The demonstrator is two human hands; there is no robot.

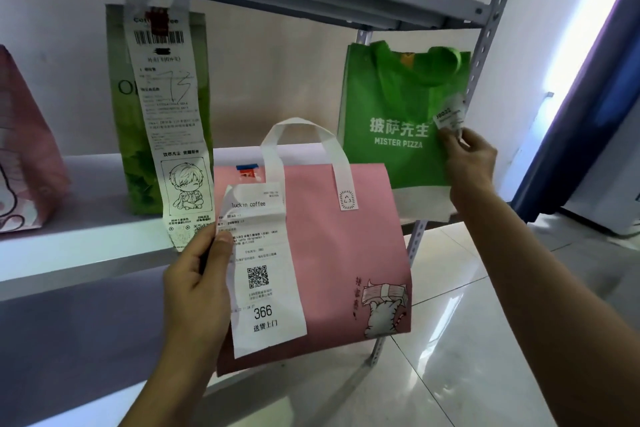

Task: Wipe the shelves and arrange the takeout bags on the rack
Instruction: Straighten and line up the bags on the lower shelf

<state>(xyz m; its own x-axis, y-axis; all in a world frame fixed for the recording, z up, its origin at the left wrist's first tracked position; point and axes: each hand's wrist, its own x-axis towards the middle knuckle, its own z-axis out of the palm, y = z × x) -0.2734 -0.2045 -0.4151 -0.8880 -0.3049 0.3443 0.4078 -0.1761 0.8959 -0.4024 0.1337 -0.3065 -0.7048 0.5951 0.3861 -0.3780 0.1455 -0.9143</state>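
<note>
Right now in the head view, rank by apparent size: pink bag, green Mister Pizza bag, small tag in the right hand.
1. pink bag, though it is nearer the camera
2. green Mister Pizza bag
3. small tag

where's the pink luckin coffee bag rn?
Head view, centre: the pink bag is held by the left hand in front of the shelf edge, between the tall green bag and the green Mister Pizza bag.

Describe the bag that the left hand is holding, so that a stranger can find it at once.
Look at the grey metal rack, in front of its white middle shelf. There the left hand holds a pink bag by its left edge. Only this bag has white handles, a cat drawing at the bottom corner and a receipt marked 366.
</note>
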